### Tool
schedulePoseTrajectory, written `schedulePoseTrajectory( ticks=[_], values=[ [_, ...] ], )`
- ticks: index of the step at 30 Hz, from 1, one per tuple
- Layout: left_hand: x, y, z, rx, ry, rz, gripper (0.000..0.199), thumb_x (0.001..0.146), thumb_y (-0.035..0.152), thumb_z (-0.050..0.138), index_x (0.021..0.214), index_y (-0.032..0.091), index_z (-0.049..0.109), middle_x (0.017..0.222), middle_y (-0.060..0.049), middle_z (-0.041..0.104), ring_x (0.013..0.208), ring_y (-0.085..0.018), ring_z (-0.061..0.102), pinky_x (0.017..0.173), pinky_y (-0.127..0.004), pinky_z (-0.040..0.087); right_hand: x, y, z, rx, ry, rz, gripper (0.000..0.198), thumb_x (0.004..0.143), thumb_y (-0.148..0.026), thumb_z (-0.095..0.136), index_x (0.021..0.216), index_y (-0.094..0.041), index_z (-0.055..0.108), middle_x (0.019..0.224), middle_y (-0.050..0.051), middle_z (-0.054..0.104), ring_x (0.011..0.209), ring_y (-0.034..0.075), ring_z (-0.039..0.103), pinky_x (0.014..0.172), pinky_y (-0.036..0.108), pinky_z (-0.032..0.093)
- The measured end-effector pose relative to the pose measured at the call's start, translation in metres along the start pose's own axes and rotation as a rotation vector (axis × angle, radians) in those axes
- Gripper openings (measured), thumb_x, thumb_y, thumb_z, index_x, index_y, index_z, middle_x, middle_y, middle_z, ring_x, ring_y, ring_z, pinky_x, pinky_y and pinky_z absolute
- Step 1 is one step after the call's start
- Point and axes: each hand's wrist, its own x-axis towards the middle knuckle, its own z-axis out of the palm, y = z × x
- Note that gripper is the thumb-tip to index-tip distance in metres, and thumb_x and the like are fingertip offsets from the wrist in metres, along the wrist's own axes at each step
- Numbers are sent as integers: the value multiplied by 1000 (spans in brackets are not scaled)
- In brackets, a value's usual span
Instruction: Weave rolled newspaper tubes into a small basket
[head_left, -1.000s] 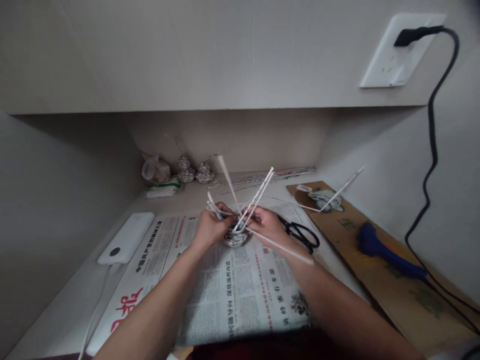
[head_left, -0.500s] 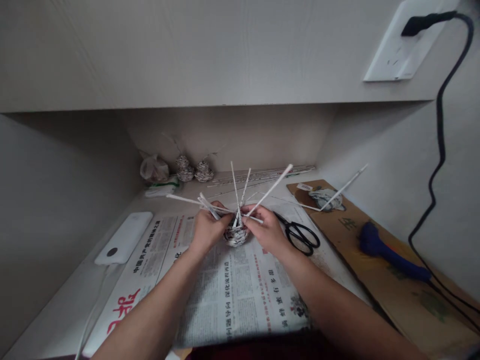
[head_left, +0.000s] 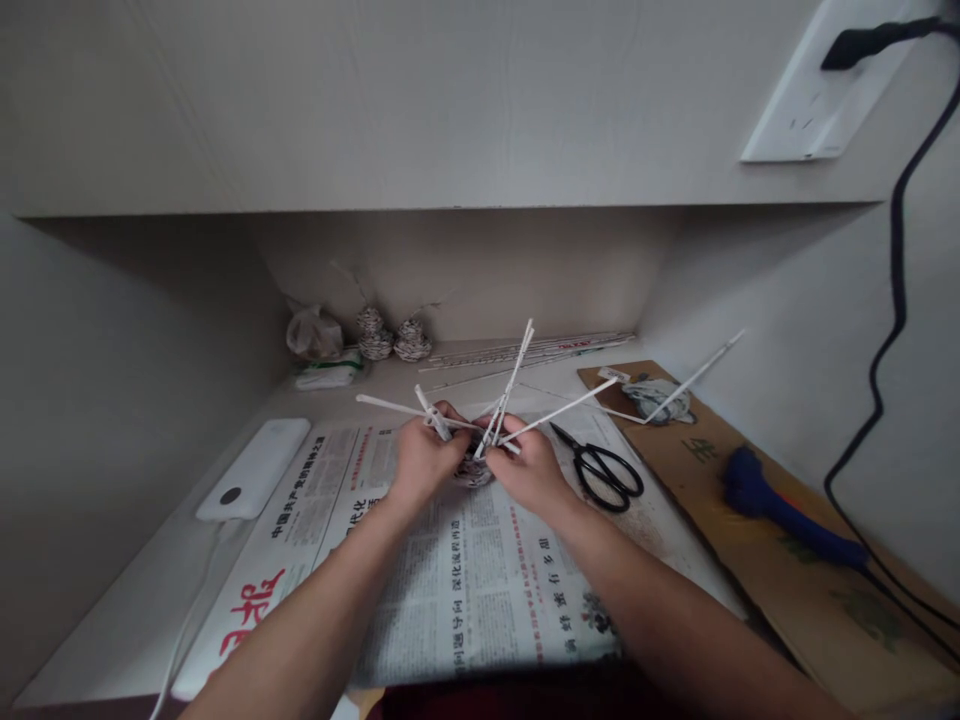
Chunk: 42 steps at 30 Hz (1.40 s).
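Between my hands, over the spread newspaper (head_left: 480,570), is a small round basket woven from rolled paper strips (head_left: 472,473). Several white paper sticks (head_left: 514,385) fan up and outward from its rim. My left hand (head_left: 427,450) is closed on the basket's left side, fingers behind and thumb in front. My right hand (head_left: 529,462) pinches the right side of the rim by the base of the sticks. The fingers hide most of the weave. Black-handled scissors (head_left: 604,475) lie just right of my right hand.
Cardboard (head_left: 697,480) at right bears a blue glue gun (head_left: 787,510) and a paper-wrapped lump (head_left: 660,400). A white power bank (head_left: 255,470) with a cable lies left. Behind are two gourd-shaped woven pieces (head_left: 373,335), a plastic bag (head_left: 313,332) and loose paper sticks (head_left: 540,350).
The basket has turned and tilted between my hands. Its upright sticks now lean right, and the right-hand stick lies lower. The whole view has shifted slightly.
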Motion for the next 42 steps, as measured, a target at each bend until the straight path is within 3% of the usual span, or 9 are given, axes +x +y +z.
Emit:
schedulePoseTrajectory(
  ticks=[7, 12, 15, 18, 22, 26, 29, 35, 42],
  values=[
    [-6, 4, 3, 14, -6, 44, 6, 71, 17, 57, 68, 19, 62, 63, 1, 64, 59, -14, 58, 58, -23, 42, -1, 2, -1, -297, 139, -104, 16, 78, -28, 59, 90, -22, 67, 73, -1, 69, 63, 14, 63, 63, 23, 47],
    [-4, 9, 2, -57, -53, -39, 9, 72, 24, 64, 70, 17, 60, 64, 0, 64, 60, -15, 59, 58, -24, 43, 1, 1, -6, -351, 214, -140, 14, 80, -30, 57, 84, -21, 67, 69, 0, 69, 60, 14, 62, 60, 23, 44],
    [-1, 10, -8, -176, -231, -67, 24, 69, 29, 71, 87, 15, 64, 82, -5, 69, 73, -18, 63, 67, -27, 48, 2, 1, -9, -361, 228, -140, 14, 80, -30, 57, 84, -21, 66, 70, 0, 68, 61, 14, 61, 59, 23, 44],
    [4, 9, -23, -314, -519, -89, 45, 64, 26, 76, 106, 15, 63, 96, -10, 70, 85, -21, 65, 76, -31, 51, 2, 0, -12, -371, 232, -131, 14, 80, -29, 57, 85, -20, 66, 70, 0, 69, 62, 15, 62, 60, 23, 44],
    [8, 8, -37, -398, -676, -109, 55, 66, 22, 74, 119, 19, 61, 106, -12, 69, 92, -22, 65, 83, -34, 51, 2, -3, -14, -388, 244, -111, 14, 80, -31, 57, 82, -20, 66, 62, -2, 65, 54, 13, 56, 56, 22, 41],
    [10, 9, -37, -308, -654, -132, 47, 65, 21, 74, 112, 19, 68, 89, -9, 72, 80, -22, 66, 73, -33, 52, 1, -2, -14, -362, 223, -106, 13, 79, -31, 57, 81, -21, 66, 62, -2, 65, 55, 13, 55, 55, 22, 41],
    [11, 13, -33, -283, -569, -165, 41, 63, 18, 74, 103, 21, 72, 79, -5, 72, 71, -19, 64, 66, -30, 52, 1, 0, -14, -331, 214, -96, 13, 80, -30, 57, 82, -21, 66, 65, -1, 66, 57, 14, 57, 56, 22, 41],
    [11, 11, -29, -298, -553, -186, 35, 62, 19, 72, 97, 20, 74, 81, -6, 73, 70, -19, 65, 66, -30, 53, 1, 2, -13, -320, 206, -88, 13, 80, -32, 57, 81, -21, 65, 61, -2, 63, 53, 13, 53, 54, 22, 41],
    [12, -5, -25, -331, -500, -206, 29, 69, 32, 71, 95, 17, 73, 85, -8, 74, 69, -17, 65, 64, -29, 52, -2, 0, -11, -311, 169, -118, 11, 80, -28, 57, 83, -22, 65, 69, -1, 66, 62, 14, 59, 60, 23, 44]
  ],
)
